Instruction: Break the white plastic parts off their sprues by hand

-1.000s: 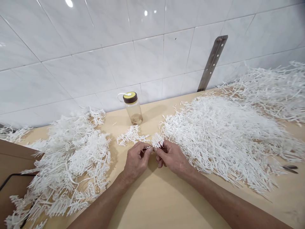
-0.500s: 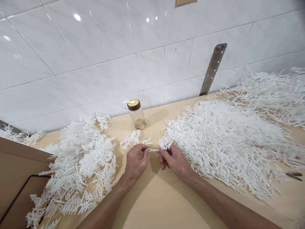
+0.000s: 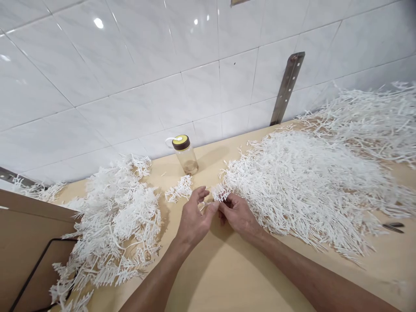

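Note:
My right hand is closed on a small bunch of thin white branched sprigs, whose forked tips stick up above the fingers. Close against it, my left hand has its index finger and thumb apart, with the thumb reaching to the right fingertips. A pale strand shows between the left finger and thumb; its far end is hidden. Just beyond the left hand lies a little heap of white sprigs. A large pile of loose white sprigs spreads right of my right hand.
A second white pile covers the left side, beside a brown cardboard box. A clear bottle with a yellow and dark lid stands near the tiled wall. A perforated metal strip leans there. Dark handles show at the right.
My left hand has moved right, up to the right hand, and its pinched finger and thumb have parted from the strands drawn between the hands. The view has shifted slightly.

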{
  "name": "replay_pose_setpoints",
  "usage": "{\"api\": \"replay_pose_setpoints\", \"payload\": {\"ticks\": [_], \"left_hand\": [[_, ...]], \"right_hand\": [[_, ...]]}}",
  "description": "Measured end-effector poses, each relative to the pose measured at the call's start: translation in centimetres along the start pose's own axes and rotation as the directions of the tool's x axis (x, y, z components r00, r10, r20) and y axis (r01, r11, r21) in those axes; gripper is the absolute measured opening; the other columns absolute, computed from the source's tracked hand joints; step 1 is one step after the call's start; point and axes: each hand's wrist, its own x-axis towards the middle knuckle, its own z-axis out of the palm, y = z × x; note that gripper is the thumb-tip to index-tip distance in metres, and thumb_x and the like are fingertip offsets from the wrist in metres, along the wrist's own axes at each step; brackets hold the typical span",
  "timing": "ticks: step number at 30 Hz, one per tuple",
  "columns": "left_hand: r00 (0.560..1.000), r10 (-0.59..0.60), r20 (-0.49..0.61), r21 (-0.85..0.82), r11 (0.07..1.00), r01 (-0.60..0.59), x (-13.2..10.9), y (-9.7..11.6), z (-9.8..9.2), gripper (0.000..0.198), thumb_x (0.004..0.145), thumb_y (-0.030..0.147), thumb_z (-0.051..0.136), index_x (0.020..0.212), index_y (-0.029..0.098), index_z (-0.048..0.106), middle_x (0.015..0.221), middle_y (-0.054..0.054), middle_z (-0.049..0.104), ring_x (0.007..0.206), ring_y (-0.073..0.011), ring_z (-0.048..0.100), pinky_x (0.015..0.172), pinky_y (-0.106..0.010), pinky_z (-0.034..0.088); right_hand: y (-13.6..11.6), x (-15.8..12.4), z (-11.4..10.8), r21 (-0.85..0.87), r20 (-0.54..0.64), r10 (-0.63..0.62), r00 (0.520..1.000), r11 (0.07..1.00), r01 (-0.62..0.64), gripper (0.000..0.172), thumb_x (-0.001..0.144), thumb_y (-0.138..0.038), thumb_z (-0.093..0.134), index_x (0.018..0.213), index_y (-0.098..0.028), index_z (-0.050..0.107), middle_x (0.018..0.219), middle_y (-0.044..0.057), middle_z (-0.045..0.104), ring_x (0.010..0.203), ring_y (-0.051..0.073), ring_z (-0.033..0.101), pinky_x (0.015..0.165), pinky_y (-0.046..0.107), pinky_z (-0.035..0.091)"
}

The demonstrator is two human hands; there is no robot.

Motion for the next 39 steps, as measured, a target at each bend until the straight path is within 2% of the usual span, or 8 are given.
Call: {"api": "replay_pose_setpoints", "payload": {"ticks": [5, 14, 18, 22, 26, 31, 34, 39], "left_hand": [[0.991, -0.050, 0.127, -0.211, 0.975, 0.076, 1.1, -1.7, 1.0, 0.025, 0.083, 0.036, 0.070, 0.097, 0.016, 0.071, 0.092, -0.008, 0.073, 0.087, -0.0219, 0.068, 0.081, -0.032, 0.052], [0.981, -0.196, -0.004, -0.318, 0.930, 0.185, 0.6, -2.5, 1.7, 0.027, 0.072, 0.038, 0.080, 0.085, 0.016, 0.073, 0.070, -0.001, 0.067, 0.058, -0.0117, 0.054, 0.059, -0.025, 0.045], [0.955, -0.293, 0.045, -0.459, 0.843, 0.280, 0.9, -1.9, 1.5, 0.029, 0.064, 0.036, 0.085, 0.082, 0.017, 0.072, 0.066, 0.001, 0.065, 0.061, -0.0120, 0.055, 0.065, -0.025, 0.045], [0.942, -0.327, 0.075, -0.449, 0.833, 0.324, 1.7, -1.5, 1.1, 0.029, 0.061, 0.034, 0.085, 0.079, 0.016, 0.070, 0.061, 0.002, 0.060, 0.058, -0.0097, 0.048, 0.062, -0.023, 0.039], [0.944, -0.318, 0.091, -0.409, 0.852, 0.327, 2.3, -1.5, 1.2, 0.025, 0.063, 0.031, 0.081, 0.076, 0.016, 0.067, 0.059, 0.004, 0.056, 0.054, -0.0088, 0.043, 0.056, -0.023, 0.032], [0.969, -0.222, 0.108, -0.344, 0.906, 0.246, 2.2, -2.0, 1.2, 0.020, 0.066, 0.031, 0.077, 0.076, 0.016, 0.068, 0.061, 0.001, 0.058, 0.058, -0.0121, 0.050, 0.061, -0.025, 0.036], [0.975, -0.194, 0.111, -0.334, 0.916, 0.220, 1.9, -2.2, 0.7, 0.020, 0.064, 0.031, 0.077, 0.076, 0.016, 0.069, 0.066, 0.000, 0.061, 0.062, -0.0138, 0.053, 0.062, -0.026, 0.038], [0.975, -0.143, 0.169, -0.394, 0.897, 0.200, 1.6, -2.0, -0.5, 0.023, 0.072, 0.038, 0.075, 0.081, 0.017, 0.069, 0.074, -0.002, 0.063, 0.071, -0.0163, 0.055, 0.070, -0.028, 0.041]], "right_hand": [[-0.1, -0.2, -0.1, 0.030, 0.004, -0.032, 0.999, 0.999, 0.032, 0.017, 0.084, -0.033, 0.063, 0.073, -0.021, 0.056, 0.052, -0.005, 0.056, 0.043, 0.015, 0.055, 0.042, 0.027, 0.047], [-0.6, -0.3, 0.3, -0.075, -0.021, 0.017, 1.000, 0.997, -0.019, 0.022, 0.081, -0.036, 0.065, 0.070, -0.021, 0.053, 0.051, -0.005, 0.056, 0.039, 0.014, 0.055, 0.040, 0.026, 0.045], [-0.6, -0.5, 0.2, -0.087, 0.017, -0.011, 1.000, 0.996, 0.012, 0.018, 0.082, -0.035, 0.064, 0.075, -0.020, 0.056, 0.054, -0.005, 0.056, 0.041, 0.013, 0.054, 0.040, 0.026, 0.047], [-1.3, -0.7, 0.0, -0.015, 0.070, -0.018, 0.997, 1.000, 0.019, 0.015, 0.082, -0.033, 0.064, 0.087, -0.020, 0.058, 0.060, -0.006, 0.055, 0.043, 0.012, 0.054, 0.040, 0.025, 0.050], [-2.3, -0.8, -0.5, -0.007, 0.049, -0.006, 0.999, 1.000, 0.006, 0.024, 0.084, -0.043, 0.064, 0.091, -0.020, 0.061, 0.066, -0.004, 0.056, 0.045, 0.012, 0.055, 0.039, 0.025, 0.051], [-2.9, -0.2, -1.4, -0.146, -0.020, 0.035, 0.999, 0.989, -0.038, 0.033, 0.083, -0.050, 0.065, 0.079, -0.018, 0.062, 0.064, -0.003, 0.057, 0.044, 0.012, 0.057, 0.041, 0.025, 0.050], [-2.8, 0.2, -1.7, -0.197, 0.017, 0.029, 0.999, 0.980, -0.025, 0.032, 0.083, -0.050, 0.066, 0.078, -0.018, 0.061, 0.064, -0.003, 0.058, 0.042, 0.012, 0.058, 0.042, 0.024, 0.048], [-2.4, 0.2, -1.7, -0.101, 0.094, 0.024, 0.995, 0.995, -0.014, 0.042, 0.089, -0.058, 0.057, 0.077, -0.018, 0.060, 0.065, -0.002, 0.059, 0.043, 0.010, 0.058, 0.045, 0.023, 0.048]]}}
